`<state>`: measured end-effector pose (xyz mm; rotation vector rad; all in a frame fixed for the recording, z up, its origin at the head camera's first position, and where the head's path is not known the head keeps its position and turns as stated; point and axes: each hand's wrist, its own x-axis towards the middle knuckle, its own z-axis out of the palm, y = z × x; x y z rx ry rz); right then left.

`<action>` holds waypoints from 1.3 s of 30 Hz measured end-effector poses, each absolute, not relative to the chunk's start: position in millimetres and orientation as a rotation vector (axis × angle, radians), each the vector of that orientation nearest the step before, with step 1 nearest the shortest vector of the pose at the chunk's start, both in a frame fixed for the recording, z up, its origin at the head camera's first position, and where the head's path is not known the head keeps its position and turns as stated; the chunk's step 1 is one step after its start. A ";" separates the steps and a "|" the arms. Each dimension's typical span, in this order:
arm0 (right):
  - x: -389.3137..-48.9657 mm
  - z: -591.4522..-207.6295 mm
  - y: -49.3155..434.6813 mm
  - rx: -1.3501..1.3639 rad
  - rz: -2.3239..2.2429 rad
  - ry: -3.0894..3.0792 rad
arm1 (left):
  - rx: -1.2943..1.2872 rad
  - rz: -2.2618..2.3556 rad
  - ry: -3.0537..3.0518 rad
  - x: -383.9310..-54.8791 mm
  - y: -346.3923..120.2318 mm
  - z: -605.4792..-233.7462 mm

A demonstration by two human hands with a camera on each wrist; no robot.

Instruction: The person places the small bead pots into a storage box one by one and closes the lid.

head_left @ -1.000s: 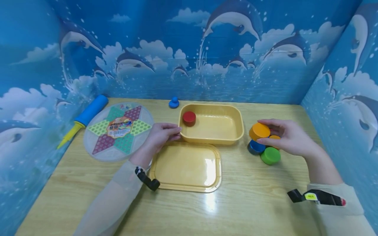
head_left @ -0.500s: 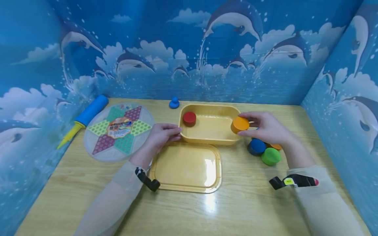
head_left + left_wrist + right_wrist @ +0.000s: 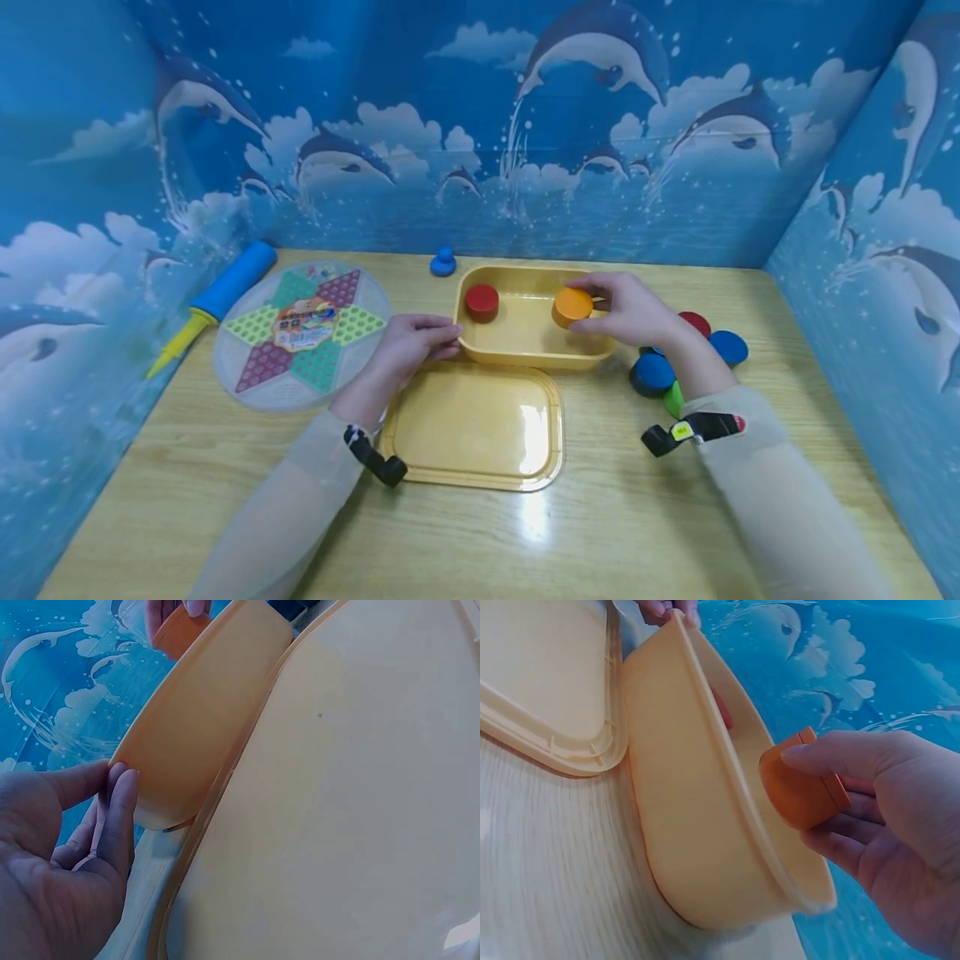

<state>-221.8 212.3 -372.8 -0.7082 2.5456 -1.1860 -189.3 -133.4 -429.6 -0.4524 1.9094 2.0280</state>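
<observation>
A yellow plastic box [image 3: 536, 358] stands on the wooden table, its left rim pinched between the thumb and fingers of my left hand [image 3: 408, 343]. My right hand [image 3: 633, 310] holds a short round orange tub [image 3: 802, 784] by its sides, above the right half of the box's inside. In the right wrist view a seam shows near one end of this tub. A red round tub [image 3: 482, 303] sits inside the box at the left end. The matching yellow lid [image 3: 472, 425] lies flat in front of the box.
Blue tubs [image 3: 652, 374], a green tub [image 3: 673, 402] and a red one [image 3: 696, 323] cluster at the right, partly behind my right wrist. A Chinese checkers board [image 3: 303, 333] and a blue-yellow pump [image 3: 217, 298] lie left. A blue rubber duck [image 3: 443, 262] is behind.
My right hand has carried the orange tub leftward from the cluster of tubs to over the box. My left hand stays at the box's rim.
</observation>
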 end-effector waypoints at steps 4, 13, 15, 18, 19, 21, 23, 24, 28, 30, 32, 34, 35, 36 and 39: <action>-230.4 -377.3 204.6 -0.705 -1.207 2.500 | -0.435 2.047 1.900 -189.6 -133.8 -430.3; -249.6 -386.0 188.7 -0.698 -1.179 2.489 | -0.450 2.033 1.901 -189.4 -134.5 -430.9; -252.5 -386.7 184.6 -0.696 -1.163 2.494 | -0.457 2.024 1.909 -189.5 -134.6 -430.8; -256.7 -388.6 179.0 -0.714 -1.138 2.497 | -0.465 2.013 1.918 -189.7 -134.5 -430.6; -257.8 -389.5 177.3 -0.714 -1.133 2.496 | -0.466 2.010 1.921 -190.0 -134.4 -430.7; -260.4 -392.5 174.7 -0.719 -1.125 2.487 | -0.463 2.009 1.920 -190.4 -134.3 -430.5; -262.2 -395.0 171.4 -0.716 -1.125 2.476 | -0.465 2.009 1.917 -190.6 -134.2 -430.6; -263.2 -396.6 169.7 -0.710 -1.125 2.472 | -0.465 2.009 1.915 -190.7 -134.2 -430.7; -266.0 -400.6 162.1 -0.712 -1.107 2.472 | -0.474 2.006 1.914 -190.7 -133.7 -430.9; -267.1 -401.2 158.4 -0.712 -1.086 2.485 | -0.473 2.005 1.916 -190.8 -133.5 -431.1; -268.1 -401.4 154.6 -0.717 -1.072 2.492 | -0.470 2.004 1.922 -191.0 -133.6 -431.4; -269.7 -402.0 151.1 -0.728 -1.059 2.496 | -0.468 2.006 1.924 -191.2 -133.8 -431.7; -270.7 -402.7 149.4 -0.734 -1.050 2.500 | -0.466 2.008 1.924 -191.2 -134.0 -431.9; -271.8 -403.6 147.9 -0.739 -1.042 2.503 | -0.463 2.012 1.922 -191.3 -134.1 -432.1; -274.1 -406.1 143.8 -0.749 -1.035 2.500 | -0.464 2.026 1.905 -191.8 -134.3 -433.0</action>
